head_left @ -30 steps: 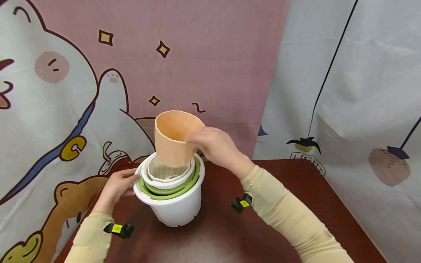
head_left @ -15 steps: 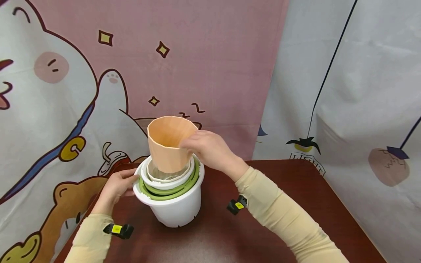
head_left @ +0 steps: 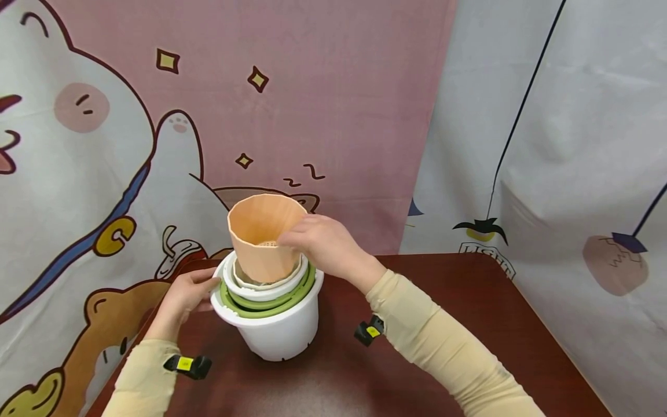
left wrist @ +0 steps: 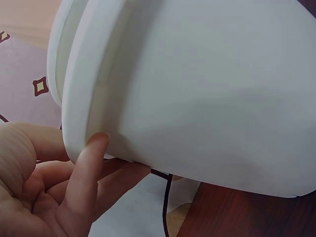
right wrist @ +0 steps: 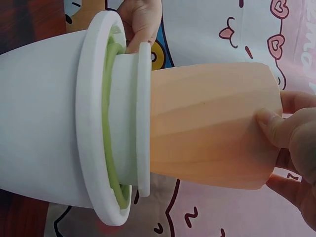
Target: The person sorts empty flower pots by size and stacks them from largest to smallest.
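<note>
A peach faceted plant pot (head_left: 263, 262) is pinched at its rim by my right hand (head_left: 325, 246), thumb outside and fingers over the edge in the right wrist view. Its lower end sits inside the mouth of the nested pots. The stack's outermost piece is a large white pot (head_left: 278, 333) standing on the table. Inside it show green pot rims (head_left: 268, 310), a smaller white pot (right wrist: 143, 118) and a cream-coloured inner pot. At the left, my left hand (head_left: 187, 295) grips the large white pot's rim, its thumb under the lip in the left wrist view (left wrist: 91, 163).
The dark red-brown table (head_left: 432, 301) extends to the right of the stack. Behind it hangs a pink and white cartoon-printed cloth (head_left: 333, 98), close to the table's back edge. Each wrist wears a black camera with a yellow label.
My right hand has lowered the peach pot down and slightly left, into the nested pots. The left hand and the large white pot have stayed in place.
</note>
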The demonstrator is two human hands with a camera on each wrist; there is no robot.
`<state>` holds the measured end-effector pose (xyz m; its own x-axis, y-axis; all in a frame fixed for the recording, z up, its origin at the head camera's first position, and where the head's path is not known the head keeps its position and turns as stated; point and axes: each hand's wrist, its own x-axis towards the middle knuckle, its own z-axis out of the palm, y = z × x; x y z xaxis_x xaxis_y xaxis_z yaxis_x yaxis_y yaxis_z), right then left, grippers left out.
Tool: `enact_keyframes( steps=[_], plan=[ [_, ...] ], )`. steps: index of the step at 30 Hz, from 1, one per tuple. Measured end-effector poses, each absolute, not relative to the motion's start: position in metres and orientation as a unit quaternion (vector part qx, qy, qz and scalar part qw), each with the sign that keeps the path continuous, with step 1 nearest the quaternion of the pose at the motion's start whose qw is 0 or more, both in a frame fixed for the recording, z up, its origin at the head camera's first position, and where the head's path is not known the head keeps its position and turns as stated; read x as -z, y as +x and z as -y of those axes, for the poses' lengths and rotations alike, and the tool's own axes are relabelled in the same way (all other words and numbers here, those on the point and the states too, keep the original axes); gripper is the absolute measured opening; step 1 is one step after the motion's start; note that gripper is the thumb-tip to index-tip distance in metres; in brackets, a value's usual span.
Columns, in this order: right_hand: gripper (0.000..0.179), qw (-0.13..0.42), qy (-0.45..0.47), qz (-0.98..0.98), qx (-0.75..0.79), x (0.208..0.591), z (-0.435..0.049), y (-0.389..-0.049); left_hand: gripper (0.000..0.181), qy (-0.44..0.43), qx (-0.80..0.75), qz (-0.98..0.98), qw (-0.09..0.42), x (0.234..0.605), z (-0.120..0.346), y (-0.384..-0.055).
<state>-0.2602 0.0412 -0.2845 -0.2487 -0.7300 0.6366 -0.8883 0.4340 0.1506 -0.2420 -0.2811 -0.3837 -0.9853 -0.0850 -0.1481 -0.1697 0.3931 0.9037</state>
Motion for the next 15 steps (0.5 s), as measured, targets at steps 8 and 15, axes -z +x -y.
enact_keyframes(
  steps=[8,15],
  plan=[
    [0.035,0.331,0.513,0.787,-0.095,0.2897,-0.0382,-0.2597,0.054,-0.074,-0.54,-0.837,0.038,0.382,0.2804,-0.2418],
    [0.037,0.311,0.508,0.8,-0.08,0.2947,-0.0347,-0.2593,0.052,-0.072,-0.543,-0.836,0.036,0.3824,0.2795,-0.2414]
  ],
)
